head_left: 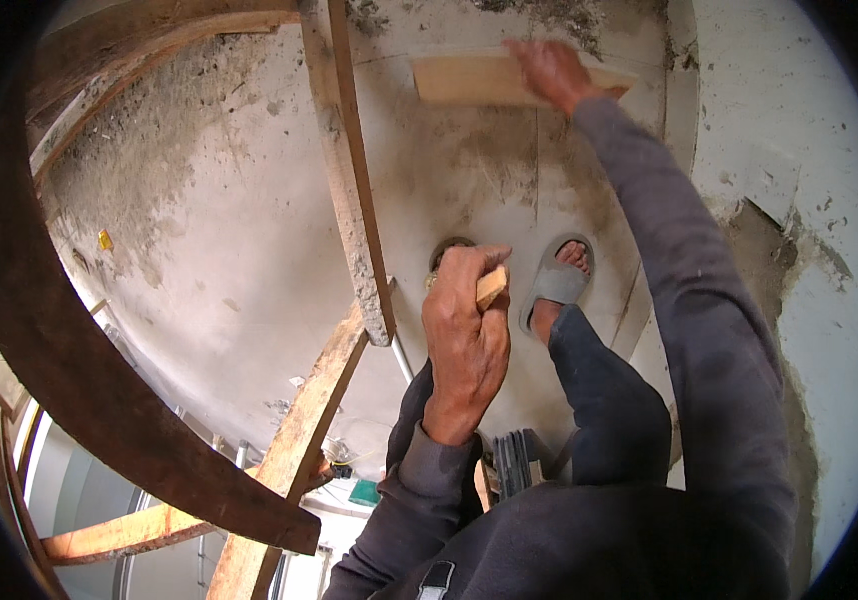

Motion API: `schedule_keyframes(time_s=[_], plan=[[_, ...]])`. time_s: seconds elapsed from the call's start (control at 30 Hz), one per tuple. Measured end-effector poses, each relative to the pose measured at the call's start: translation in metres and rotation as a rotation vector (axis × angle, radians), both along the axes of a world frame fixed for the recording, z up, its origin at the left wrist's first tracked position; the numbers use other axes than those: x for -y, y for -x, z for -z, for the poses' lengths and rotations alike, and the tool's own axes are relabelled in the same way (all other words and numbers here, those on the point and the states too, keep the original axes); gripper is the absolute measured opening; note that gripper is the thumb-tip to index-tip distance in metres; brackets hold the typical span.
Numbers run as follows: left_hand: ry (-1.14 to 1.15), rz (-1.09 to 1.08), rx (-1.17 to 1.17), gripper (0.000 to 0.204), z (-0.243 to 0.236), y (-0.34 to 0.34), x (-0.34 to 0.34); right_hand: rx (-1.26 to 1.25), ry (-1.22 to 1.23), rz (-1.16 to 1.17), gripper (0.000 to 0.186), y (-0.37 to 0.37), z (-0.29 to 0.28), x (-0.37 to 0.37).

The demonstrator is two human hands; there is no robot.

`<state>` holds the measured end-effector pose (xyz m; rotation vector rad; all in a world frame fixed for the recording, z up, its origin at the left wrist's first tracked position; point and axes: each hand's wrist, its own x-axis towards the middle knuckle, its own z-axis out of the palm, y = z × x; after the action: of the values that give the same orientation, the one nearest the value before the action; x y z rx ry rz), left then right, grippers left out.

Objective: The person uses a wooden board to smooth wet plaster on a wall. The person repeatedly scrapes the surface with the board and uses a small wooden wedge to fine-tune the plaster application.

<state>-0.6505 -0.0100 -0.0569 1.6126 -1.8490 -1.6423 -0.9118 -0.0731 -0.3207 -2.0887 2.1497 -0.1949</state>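
My left hand (464,350) is raised in front of my body, its fingers closed round a small piece of wood (492,287) whose pale end sticks out beside the thumb. How far the piece runs inside the fist is hidden. At the far side, my right arm reaches out and my right hand (556,75), a little blurred, grips a pale flat wooden board (469,80) toward its right end. The fingers lie over the board's far edge, and its underside is hidden.
A wooden post (344,160) runs down left of my left hand and meets a slanting beam (314,400). A dark curved-looking timber (149,400) crosses the near left. My sandalled foot (561,275) stands on the stained floor. A pale, patched wall (809,180) borders the right.
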Motion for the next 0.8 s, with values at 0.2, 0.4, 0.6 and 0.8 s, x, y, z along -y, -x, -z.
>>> schedule_keyframes(time_s=[0.2, 0.4, 0.6, 0.8], plan=[[0.022, 0.002, -0.007, 0.029, 0.0, 0.0, -0.001, -0.095, 0.008, 0.238, 0.021, 0.051, -0.009, 0.062], [0.063, 0.012, -0.012, 0.029, -0.001, 0.001, 0.0, 0.031, -0.145, -0.167, 0.035, -0.006, -0.033, -0.008], [-0.016, 0.0, -0.007, 0.031, 0.0, 0.003, -0.005, -0.029, 0.087, 0.083, 0.036, 0.005, -0.007, -0.016], [0.085, 0.033, 0.014, 0.016, 0.001, 0.005, -0.008, 0.253, -0.13, 0.167, 0.038, 0.004, -0.039, -0.022]])
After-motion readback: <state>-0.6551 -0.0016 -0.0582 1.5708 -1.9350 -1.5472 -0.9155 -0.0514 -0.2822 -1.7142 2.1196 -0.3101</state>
